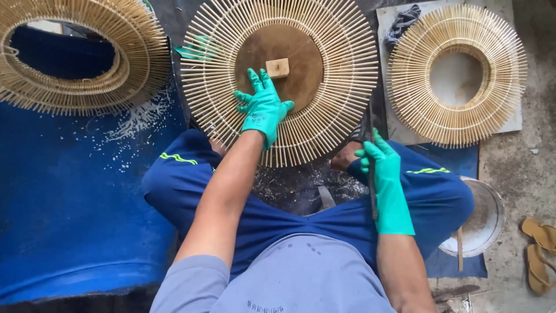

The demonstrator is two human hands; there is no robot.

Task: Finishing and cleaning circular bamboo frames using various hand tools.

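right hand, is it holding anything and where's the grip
The right hand holds a thin dark tool partway along its length, ends sticking out above and below. The left hand holds nothing; it presses flat on the round stick frame.

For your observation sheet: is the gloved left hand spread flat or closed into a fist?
Spread flat: the left hand lies fingers apart on the stick ring.

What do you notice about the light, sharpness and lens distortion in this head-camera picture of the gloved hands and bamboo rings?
Head view: soft, even daylight, no glare; the left hand on the middle bamboo ring is sharp; the right hand holding a dark tool is also crisp; only faint shadow under the knees; the wide lens bends the blue tarp at the edges.
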